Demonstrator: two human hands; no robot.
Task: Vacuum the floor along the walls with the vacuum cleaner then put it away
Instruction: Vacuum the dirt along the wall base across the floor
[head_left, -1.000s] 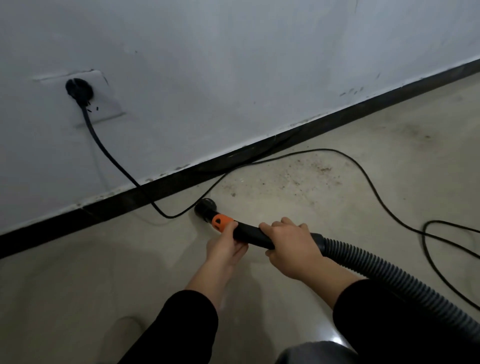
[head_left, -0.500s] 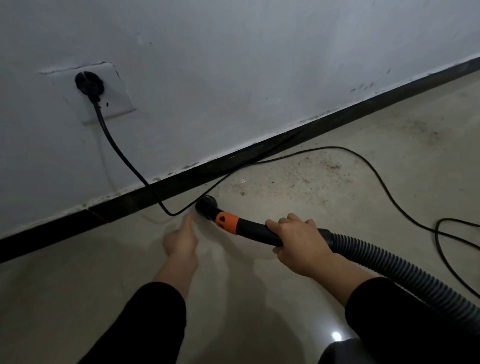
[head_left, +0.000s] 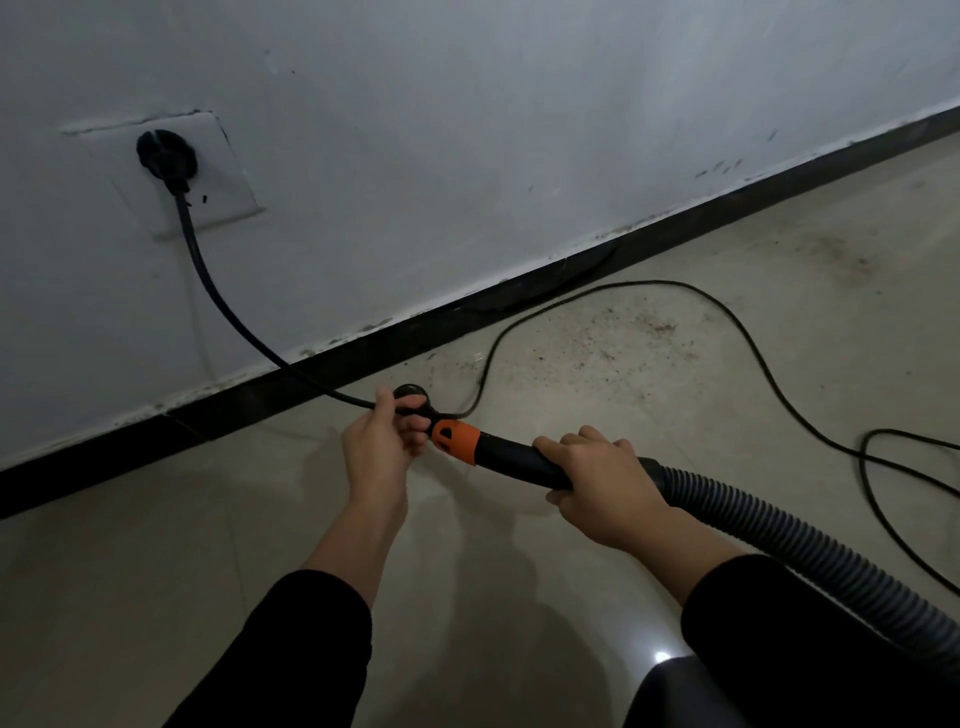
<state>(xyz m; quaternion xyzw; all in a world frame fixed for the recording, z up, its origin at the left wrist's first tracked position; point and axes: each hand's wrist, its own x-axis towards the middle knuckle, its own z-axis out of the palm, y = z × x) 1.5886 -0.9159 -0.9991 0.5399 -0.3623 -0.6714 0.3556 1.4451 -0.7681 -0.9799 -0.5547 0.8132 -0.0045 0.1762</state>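
Low down, a pale wall (head_left: 467, 130) meets the beige floor (head_left: 208, 545) at a black skirting board (head_left: 519, 296), with dirt specks (head_left: 623, 338) scattered nearby. The ribbed vacuum hose (head_left: 779, 530) stretches in from the right above the floor, and the black power cord (head_left: 218, 296) drops from a wall socket (head_left: 208, 176). The right hand (head_left: 602, 478) wraps round the black handle (head_left: 509, 457), and the left hand (head_left: 379, 447) curls its fingers round the cord beside the nozzle tip (head_left: 413, 392).

Two hands (head_left: 376, 449) (head_left: 605, 486), one hose (head_left: 779, 527), one plug (head_left: 166, 156), seemingly one cord (head_left: 187, 228).
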